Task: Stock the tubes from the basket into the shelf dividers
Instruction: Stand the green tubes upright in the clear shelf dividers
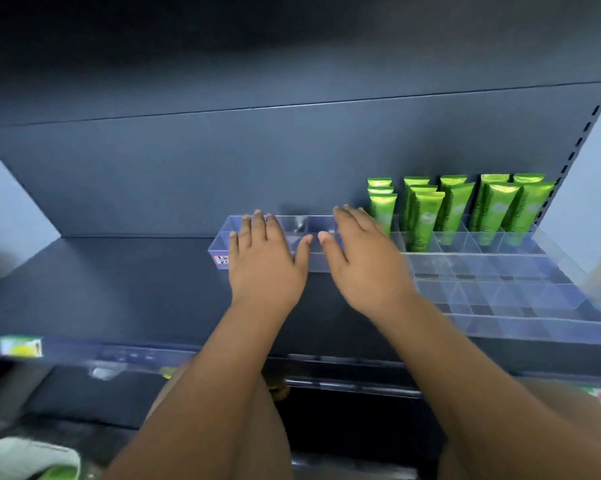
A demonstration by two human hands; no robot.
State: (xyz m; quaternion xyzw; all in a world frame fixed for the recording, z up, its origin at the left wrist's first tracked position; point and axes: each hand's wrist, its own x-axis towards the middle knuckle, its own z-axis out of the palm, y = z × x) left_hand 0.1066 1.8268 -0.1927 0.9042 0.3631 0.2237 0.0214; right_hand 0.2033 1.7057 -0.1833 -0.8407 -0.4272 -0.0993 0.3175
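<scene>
Green tubes (458, 209) are standing in the rear cells of the clear dividers (500, 296), at two o'clock in view.
The dividers are sitting on the dark shelf (119, 282); the left hand (264, 265) and right hand (365, 268) are lying flat over their nine o'clock end, fingers straight and loosely spread, holding nothing.

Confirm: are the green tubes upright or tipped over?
Upright, some leaning slightly: the green plastic tubes stand crimped ends up in the clear acrylic divider tray.
</scene>
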